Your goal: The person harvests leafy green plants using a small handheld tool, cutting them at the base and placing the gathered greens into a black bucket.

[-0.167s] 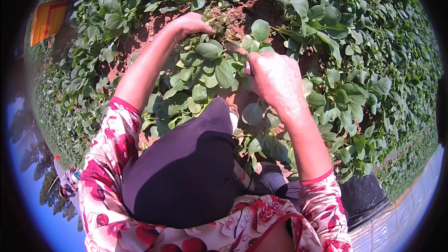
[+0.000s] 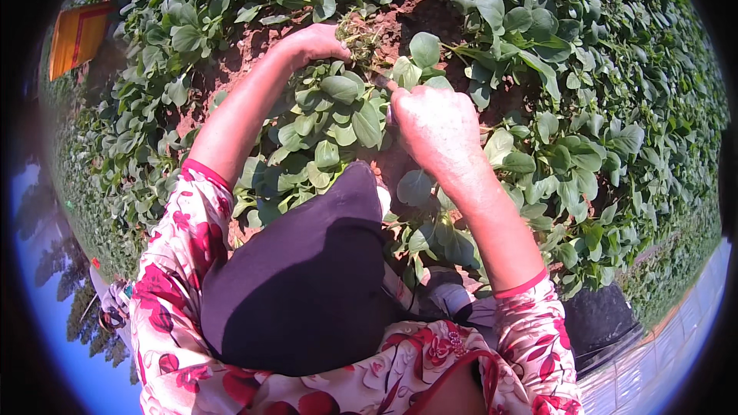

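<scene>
My left hand (image 2: 321, 44) is closed at the far side of a leafy green plant (image 2: 338, 104), its fingers on a tuft of thin, wilted weeds (image 2: 360, 37). Their tips are partly hidden by the hand. Just to the right, my right hand (image 2: 440, 124) is wrapped in a fist round the handle of a knife. The knife's short blade (image 2: 381, 80) points left toward the weeds, low among the leaves. Its handle is mostly covered by the fist. Broad upright leaves (image 2: 424, 50) stand right beside the blade.
Dense green plants (image 2: 569, 154) spread on all sides, with reddish soil (image 2: 419, 11) between them. My dark-trousered knee (image 2: 300, 277) is close below the hands. A black container (image 2: 600, 323) sits at the lower right, and an orange-yellow panel (image 2: 79, 38) at the upper left.
My right hand has moved a little to the left with the knife, bringing the blade nearer the weeds. The left hand has stayed almost in place.
</scene>
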`<state>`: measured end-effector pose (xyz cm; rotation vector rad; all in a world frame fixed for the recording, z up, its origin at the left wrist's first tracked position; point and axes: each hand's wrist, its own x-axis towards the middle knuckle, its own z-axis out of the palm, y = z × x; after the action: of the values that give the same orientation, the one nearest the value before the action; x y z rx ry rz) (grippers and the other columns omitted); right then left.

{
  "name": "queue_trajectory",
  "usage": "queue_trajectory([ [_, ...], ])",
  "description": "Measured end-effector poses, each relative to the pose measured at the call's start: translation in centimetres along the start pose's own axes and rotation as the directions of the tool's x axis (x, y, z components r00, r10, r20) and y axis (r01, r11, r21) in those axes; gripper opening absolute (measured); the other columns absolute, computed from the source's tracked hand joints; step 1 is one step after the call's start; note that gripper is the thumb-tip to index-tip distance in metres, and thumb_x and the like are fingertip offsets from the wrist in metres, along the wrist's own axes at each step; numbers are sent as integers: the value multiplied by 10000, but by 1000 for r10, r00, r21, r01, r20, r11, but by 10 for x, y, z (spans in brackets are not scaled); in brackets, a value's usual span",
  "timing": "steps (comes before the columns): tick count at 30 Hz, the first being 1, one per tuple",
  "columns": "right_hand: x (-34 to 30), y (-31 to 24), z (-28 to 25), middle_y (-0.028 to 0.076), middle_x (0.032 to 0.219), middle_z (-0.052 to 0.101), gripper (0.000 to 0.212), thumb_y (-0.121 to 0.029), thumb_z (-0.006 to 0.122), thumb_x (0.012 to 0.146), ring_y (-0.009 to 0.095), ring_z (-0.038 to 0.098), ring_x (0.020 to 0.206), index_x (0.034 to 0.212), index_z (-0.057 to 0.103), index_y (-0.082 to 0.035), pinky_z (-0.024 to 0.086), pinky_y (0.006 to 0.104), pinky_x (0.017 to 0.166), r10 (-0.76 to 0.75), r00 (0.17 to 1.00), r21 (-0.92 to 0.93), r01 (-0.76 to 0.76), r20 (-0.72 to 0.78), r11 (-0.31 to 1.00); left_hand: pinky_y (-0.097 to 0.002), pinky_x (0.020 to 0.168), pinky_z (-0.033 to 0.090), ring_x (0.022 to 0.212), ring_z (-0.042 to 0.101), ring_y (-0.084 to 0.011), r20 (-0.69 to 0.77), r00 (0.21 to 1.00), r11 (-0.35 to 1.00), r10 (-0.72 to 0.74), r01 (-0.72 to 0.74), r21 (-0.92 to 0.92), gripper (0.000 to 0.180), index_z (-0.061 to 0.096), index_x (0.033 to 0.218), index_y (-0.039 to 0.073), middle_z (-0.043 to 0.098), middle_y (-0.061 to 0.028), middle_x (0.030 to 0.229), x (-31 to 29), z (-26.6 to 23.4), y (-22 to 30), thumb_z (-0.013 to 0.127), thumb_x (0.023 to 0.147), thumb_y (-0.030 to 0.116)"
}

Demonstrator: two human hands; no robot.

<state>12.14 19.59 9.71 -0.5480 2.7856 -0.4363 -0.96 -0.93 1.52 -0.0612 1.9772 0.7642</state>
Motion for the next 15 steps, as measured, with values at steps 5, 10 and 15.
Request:
queue_trajectory([
  [5,3,-16,-8,115,616,632,76,-120,607,728,257,656,605,706,647,-59,515,367,530,11,998,19,-12,61,1000,-334,736,481,782,581,-193,70,997,984,24,-36,177,440,597,965,-69,653,-137,889,9,2,3,761,638,174],
  [10,10,13,-10,170,662,625,120,-81,636,641,335,637,702,756,668,-77,507,421,664,152,976,203,-182,158,962,-333,737,484,777,597,-213,53,997,964,48,-60,258,449,620,951,-55,663,-136,851,8,4,7,777,619,204],
  [15,4,37,12,187,689,624,161,-60,580,682,331,627,675,809,679,-55,486,419,625,283,921,370,-369,268,852,-319,723,479,831,565,-181,154,988,966,-18,-23,259,595,498,1171,-42,600,-138,1007,3,3,15,720,678,207],
])
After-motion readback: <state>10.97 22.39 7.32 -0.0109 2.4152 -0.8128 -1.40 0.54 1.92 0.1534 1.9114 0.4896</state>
